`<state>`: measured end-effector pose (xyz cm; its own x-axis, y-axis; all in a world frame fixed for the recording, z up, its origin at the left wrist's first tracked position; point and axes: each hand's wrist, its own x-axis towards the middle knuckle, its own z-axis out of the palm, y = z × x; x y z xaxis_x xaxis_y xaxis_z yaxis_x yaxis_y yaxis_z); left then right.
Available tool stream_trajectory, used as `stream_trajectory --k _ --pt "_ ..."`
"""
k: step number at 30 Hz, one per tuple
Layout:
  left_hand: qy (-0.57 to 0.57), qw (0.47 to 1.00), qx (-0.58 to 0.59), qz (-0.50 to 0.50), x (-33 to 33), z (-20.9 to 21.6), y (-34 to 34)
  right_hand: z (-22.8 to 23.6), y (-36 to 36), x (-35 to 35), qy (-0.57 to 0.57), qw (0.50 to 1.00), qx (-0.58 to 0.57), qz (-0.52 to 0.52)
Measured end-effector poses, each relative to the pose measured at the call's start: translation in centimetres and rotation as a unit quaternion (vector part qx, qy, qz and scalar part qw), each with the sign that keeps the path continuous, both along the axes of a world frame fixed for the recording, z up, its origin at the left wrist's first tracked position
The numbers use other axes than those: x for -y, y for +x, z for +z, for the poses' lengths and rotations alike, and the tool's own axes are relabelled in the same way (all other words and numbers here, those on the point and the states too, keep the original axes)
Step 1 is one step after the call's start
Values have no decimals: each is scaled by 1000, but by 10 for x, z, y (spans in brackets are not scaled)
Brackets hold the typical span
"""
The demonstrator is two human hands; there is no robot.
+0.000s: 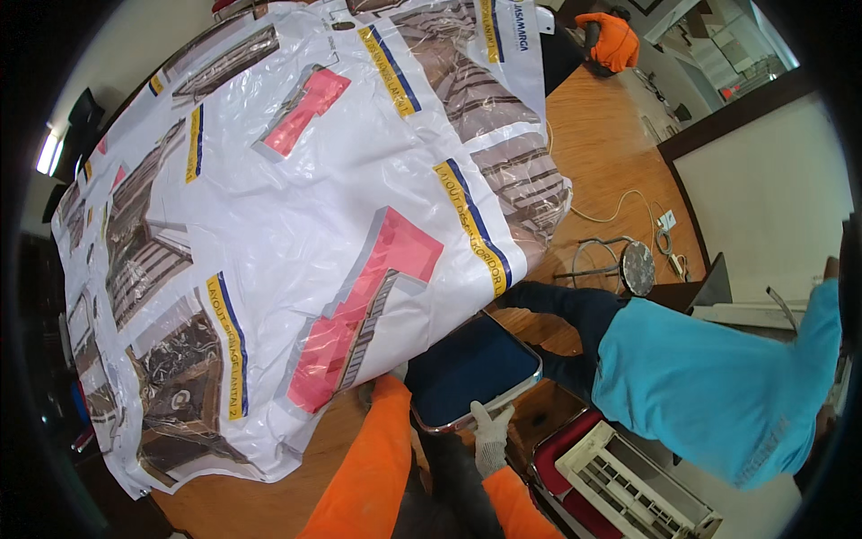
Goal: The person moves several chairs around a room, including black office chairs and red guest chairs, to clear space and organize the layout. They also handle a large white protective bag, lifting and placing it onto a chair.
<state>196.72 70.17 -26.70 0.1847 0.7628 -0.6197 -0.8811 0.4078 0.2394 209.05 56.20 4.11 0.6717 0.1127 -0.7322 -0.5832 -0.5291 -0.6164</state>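
In front of me is a chair (474, 373) with a dark blue padded surface and a shiny metal rim. My right hand (491, 437), in a pale knitted glove, grips the rim at its near right corner. Beside the chair's left edge is my left hand (399, 371), below an orange sleeve; its fingers are mostly hidden. Just above that hand hangs the lower edge of a large, glossy white printed sheet (296, 211), which covers whatever lies beneath it. Part of the chair's far side is behind the sheet.
A person in a light blue shirt (696, 382) leans in close at the right. Farther off, someone in orange (611, 43) bends down. A round stool (637, 268) and white cable (620, 212) are on the wooden floor. Red seating (549, 463) holds a white slatted panel (620, 481).
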Motion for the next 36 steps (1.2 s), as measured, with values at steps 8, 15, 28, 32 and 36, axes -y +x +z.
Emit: stream_trajectory --k 8,15,28,32,36 --pt "35 995 77 -53 -39 104 4 3 12 -28 114 987 -42 -104" --pt "55 976 122 -172 -23 294 37 -11 34 -11 138 977 -149 -71" --pt "-106 988 85 -77 50 367 72 -52 9 -10 207 939 -268 -63" --pt "-94 987 108 -70 54 379 70 -60 -8 -12 327 916 -232 26" --pt "-65 988 111 -81 29 409 80 -55 -3 -1 259 956 -48 130"
